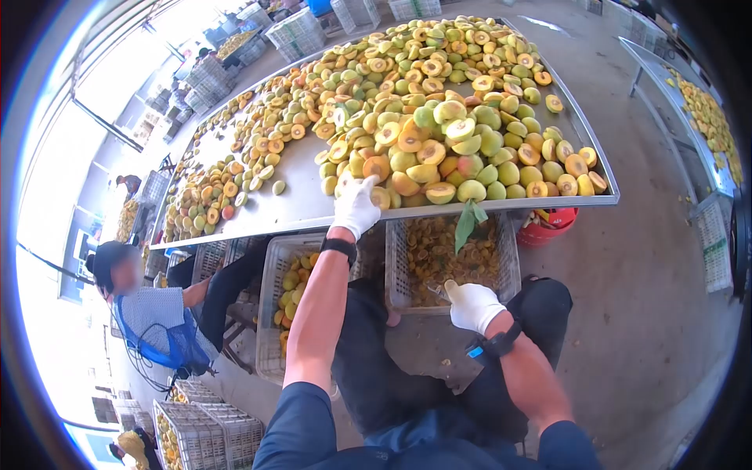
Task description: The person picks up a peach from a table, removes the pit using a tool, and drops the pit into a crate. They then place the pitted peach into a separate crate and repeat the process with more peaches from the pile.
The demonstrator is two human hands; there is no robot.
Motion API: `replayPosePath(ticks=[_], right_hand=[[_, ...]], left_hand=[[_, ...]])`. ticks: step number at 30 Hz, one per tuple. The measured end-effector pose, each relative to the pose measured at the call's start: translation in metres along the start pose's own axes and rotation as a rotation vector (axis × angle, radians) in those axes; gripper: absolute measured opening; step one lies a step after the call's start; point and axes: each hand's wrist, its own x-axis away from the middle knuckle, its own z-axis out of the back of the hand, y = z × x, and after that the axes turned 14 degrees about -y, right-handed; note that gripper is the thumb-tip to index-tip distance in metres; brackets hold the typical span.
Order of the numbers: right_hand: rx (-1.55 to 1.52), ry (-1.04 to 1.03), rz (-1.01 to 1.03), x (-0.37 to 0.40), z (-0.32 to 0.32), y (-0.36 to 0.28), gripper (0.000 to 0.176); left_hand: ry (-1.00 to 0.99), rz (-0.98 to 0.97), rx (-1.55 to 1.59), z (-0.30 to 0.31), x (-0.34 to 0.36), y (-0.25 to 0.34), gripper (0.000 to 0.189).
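A metal table (pixel 301 182) carries a large heap of halved and whole yellow-green fruit (pixel 407 102). My left hand (pixel 358 208), in a white glove, reaches to the near edge of the heap, its fingers touching the fruit; whether it grips a piece is hidden. Below the table edge, my right hand (pixel 473 306), also gloved, is closed round a small tool that is hard to make out, over a crate (pixel 398 301) of fruit scraps. Green leaves (pixel 467 225) hang over the table edge above that crate.
A crate of yellow fruit (pixel 272 352) stands below my left forearm. One co-worker (pixel 160 313) sits at the left. A red bucket (pixel 544 227) is under the table's right corner. Another fruit table (pixel 689 117) stands far right, and stacked crates (pixel 211 431) at lower left.
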Motion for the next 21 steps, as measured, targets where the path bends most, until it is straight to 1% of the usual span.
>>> replayPosePath(ticks=[2, 3, 5, 6, 8, 9, 11, 12, 13, 14, 15, 16, 18, 19, 21], right_hand=[[-0.023, -0.005, -0.037, 0.006, 0.002, 0.001, 0.036], [-0.038, -0.002, -0.046, 0.009, 0.005, 0.001, 0.036], [-0.044, -0.006, -0.025, 0.013, 0.007, 0.000, 0.037], [-0.052, -0.009, -0.026, 0.014, 0.008, 0.000, 0.037], [-0.061, 0.007, -0.021, 0.014, 0.010, -0.001, 0.037], [-0.059, 0.005, -0.021, 0.014, 0.011, 0.000, 0.037], [-0.074, 0.082, 0.007, 0.015, 0.010, 0.000, 0.039], [-0.069, 0.075, 0.009, 0.015, 0.008, 0.000, 0.039], [-0.116, 0.151, 0.046, 0.013, 0.005, 0.001, 0.040], [-0.162, 0.225, 0.085, 0.013, 0.002, 0.000, 0.041], [-0.152, 0.216, 0.089, 0.015, 0.001, -0.003, 0.041], [-0.211, 0.335, 0.165, 0.016, 0.001, -0.007, 0.041], [-0.320, 0.536, 0.313, 0.024, 0.000, -0.018, 0.041], [-0.311, 0.524, 0.314, 0.030, 0.002, -0.027, 0.041], [-0.428, 0.655, 0.437, 0.044, 0.007, -0.044, 0.040]], left_hand=[[-0.366, 0.131, -0.114, -0.002, -0.014, 0.000, 0.038], [-0.295, 0.067, -0.112, -0.011, -0.015, -0.012, 0.032], [-0.316, 0.117, 0.033, -0.012, -0.015, -0.017, 0.033], [-0.324, 0.115, 0.031, -0.012, -0.011, -0.015, 0.033], [-0.062, 0.135, 0.190, -0.010, 0.000, -0.012, 0.029], [-0.061, 0.137, 0.192, -0.003, 0.005, -0.006, 0.029], [0.069, 0.281, 0.750, 0.019, 0.020, 0.011, 0.029], [0.050, 0.349, 1.131, 0.028, 0.031, 0.016, 0.029], [0.014, 0.356, 1.312, 0.044, 0.044, 0.032, 0.026], [0.009, 0.331, 1.389, 0.054, 0.055, 0.041, 0.024], [0.008, 0.304, 1.467, 0.059, 0.066, 0.047, 0.022], [0.021, 0.312, 1.472, 0.059, 0.075, 0.049, 0.022], [-0.071, 0.318, 1.846, 0.057, 0.093, 0.052, 0.024], [-0.151, 0.344, 1.984, 0.058, 0.102, 0.055, 0.029], [-0.127, 0.444, 1.920, 0.058, 0.120, 0.077, 0.030]])
